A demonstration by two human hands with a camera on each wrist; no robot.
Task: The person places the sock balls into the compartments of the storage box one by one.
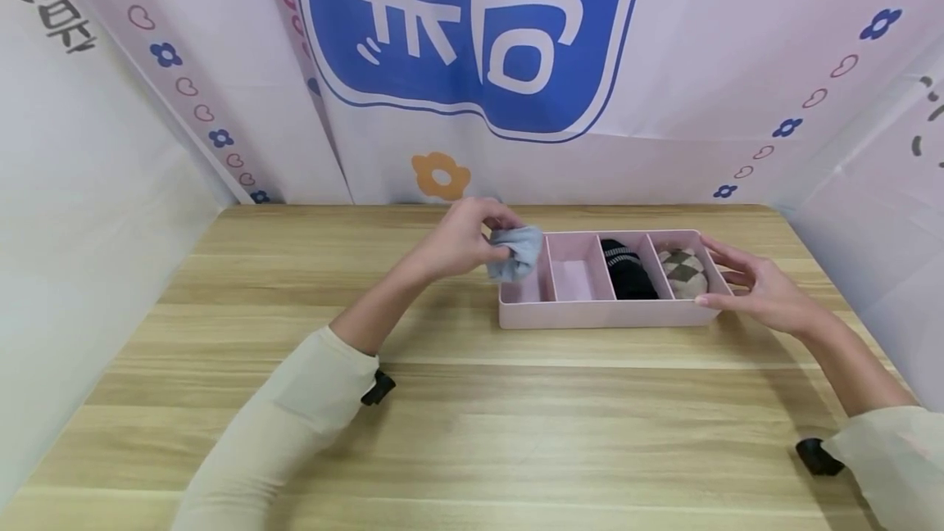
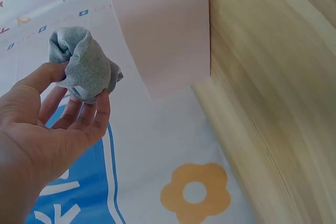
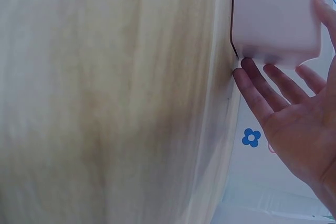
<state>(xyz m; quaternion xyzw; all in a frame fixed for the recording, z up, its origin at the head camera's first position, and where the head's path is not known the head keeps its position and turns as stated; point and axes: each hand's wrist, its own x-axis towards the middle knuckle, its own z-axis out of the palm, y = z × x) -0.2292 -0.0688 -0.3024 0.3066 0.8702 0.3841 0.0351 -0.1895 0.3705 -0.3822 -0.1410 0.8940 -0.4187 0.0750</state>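
My left hand (image 1: 465,240) pinches a balled-up grey-blue sock (image 1: 519,252) between thumb and fingers, above the left end of a pink divided storage box (image 1: 605,315). The left wrist view shows the folded cloth of the sock (image 2: 84,66) at the fingertips, apart from the box's end wall (image 2: 163,30). At the box's right end, my right hand (image 1: 767,289) holds the box, thumb at the front rim and fingers along the end wall. A black sock with grey stripes (image 1: 627,273) and a rolled argyle sock (image 1: 684,273) fill the two right compartments.
The box stands toward the back of a wood-grain table (image 1: 472,424). Printed white cloth (image 1: 701,105) hangs behind the table and on both sides. Low dividers (image 1: 551,269) separate the compartments. A small black device (image 1: 378,388) sits at the left sleeve.
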